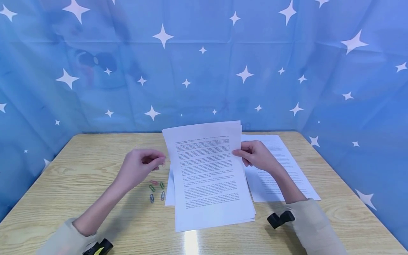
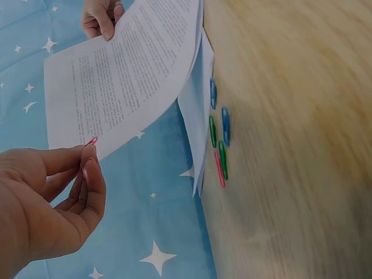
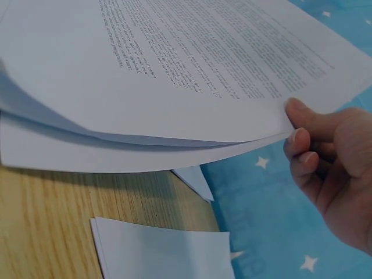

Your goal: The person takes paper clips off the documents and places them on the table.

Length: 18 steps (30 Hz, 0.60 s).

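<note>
Printed sheets stand tilted up over the table, their right edge pinched between the thumb and fingers of my right hand. In the right wrist view the sheets fan apart slightly at the lower edge, and the thumb of the right hand lies on top. My left hand pinches a small pink paper clip beside the left edge of the sheets. The left wrist view shows this paper clip poking out past the fingertips of the left hand, close to the corner of the paper.
Several loose paper clips lie on the wooden table, among them a green one, a blue one and a pink one. More printed paper lies at the right. Another sheet shows under the raised ones. A starry blue curtain hangs behind.
</note>
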Each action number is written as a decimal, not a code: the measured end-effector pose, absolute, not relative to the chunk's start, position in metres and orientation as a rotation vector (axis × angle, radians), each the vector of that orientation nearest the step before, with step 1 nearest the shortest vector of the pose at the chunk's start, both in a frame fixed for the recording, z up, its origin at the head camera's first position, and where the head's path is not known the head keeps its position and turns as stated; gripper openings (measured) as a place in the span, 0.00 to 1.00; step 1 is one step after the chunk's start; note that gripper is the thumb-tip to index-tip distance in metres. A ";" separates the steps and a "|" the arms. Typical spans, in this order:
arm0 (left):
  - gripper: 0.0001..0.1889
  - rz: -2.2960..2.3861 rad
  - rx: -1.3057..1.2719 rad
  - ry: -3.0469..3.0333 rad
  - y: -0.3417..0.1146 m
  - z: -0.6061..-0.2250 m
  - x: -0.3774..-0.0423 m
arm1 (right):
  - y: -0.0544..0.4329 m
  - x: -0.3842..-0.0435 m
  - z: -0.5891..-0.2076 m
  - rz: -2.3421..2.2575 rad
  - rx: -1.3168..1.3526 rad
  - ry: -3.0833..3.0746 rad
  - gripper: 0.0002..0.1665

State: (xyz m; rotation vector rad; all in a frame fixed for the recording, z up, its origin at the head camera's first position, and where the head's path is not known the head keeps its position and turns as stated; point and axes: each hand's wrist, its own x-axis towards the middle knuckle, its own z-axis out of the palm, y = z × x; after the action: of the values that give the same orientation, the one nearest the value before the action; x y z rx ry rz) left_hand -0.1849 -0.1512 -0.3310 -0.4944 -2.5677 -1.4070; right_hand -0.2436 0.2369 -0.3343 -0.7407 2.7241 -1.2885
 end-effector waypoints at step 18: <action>0.03 -1.443 -0.404 -2.722 -0.164 -0.345 -0.177 | 0.235 -0.243 -0.334 -1.280 -0.741 2.727 0.07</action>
State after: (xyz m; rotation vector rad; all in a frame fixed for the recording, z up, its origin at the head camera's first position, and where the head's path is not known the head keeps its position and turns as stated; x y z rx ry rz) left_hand -0.1768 -0.1639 -0.3447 -0.4043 -2.7215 -1.4430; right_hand -0.2433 0.2353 -0.3342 -0.7415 2.7272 -1.2802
